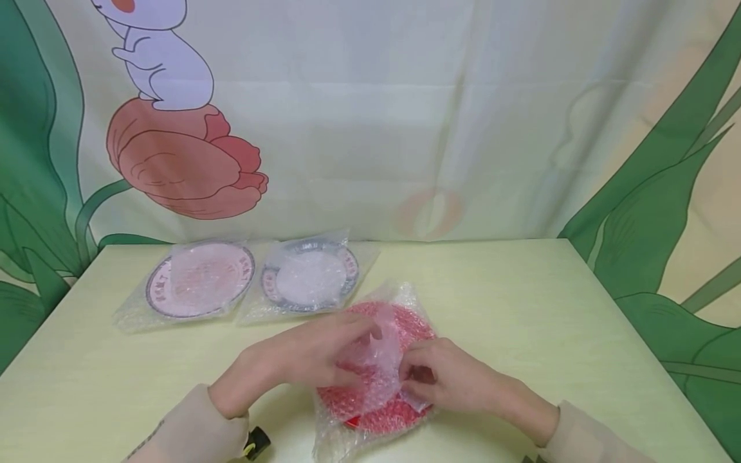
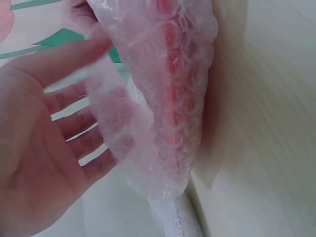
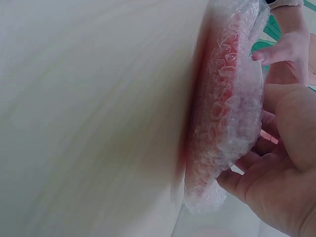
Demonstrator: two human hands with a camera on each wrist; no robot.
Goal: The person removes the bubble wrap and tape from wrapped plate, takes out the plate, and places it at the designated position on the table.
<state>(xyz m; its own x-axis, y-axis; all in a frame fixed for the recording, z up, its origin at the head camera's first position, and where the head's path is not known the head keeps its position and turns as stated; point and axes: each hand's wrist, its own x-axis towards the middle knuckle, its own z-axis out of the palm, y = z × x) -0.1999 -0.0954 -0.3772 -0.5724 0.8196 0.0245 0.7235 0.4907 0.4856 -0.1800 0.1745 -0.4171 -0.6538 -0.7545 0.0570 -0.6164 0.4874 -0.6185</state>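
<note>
A round red plate in bubble wrap [image 1: 413, 321] lies on the near middle of the table. My left hand [image 1: 324, 347] reaches over its left side, fingers spread and slightly bent. In the left wrist view, a translucent flap of wrap [image 2: 111, 108] lies in front of the left fingertips, and the thumb stands apart from them. At the plate's right side, my right hand [image 1: 451, 376] pinches the wrap with curled fingers. The right wrist view shows these fingers at the edge of the bubble wrap [image 3: 222, 113]; their tips are partly hidden.
Two more bubble-wrapped plates lie at the back left: a white plate with reddish lettering [image 1: 202, 280] and a plate with a blue-grey rim [image 1: 312, 276]. Behind the pale yellow table [image 1: 521, 302] hangs a printed curtain [image 1: 347, 128].
</note>
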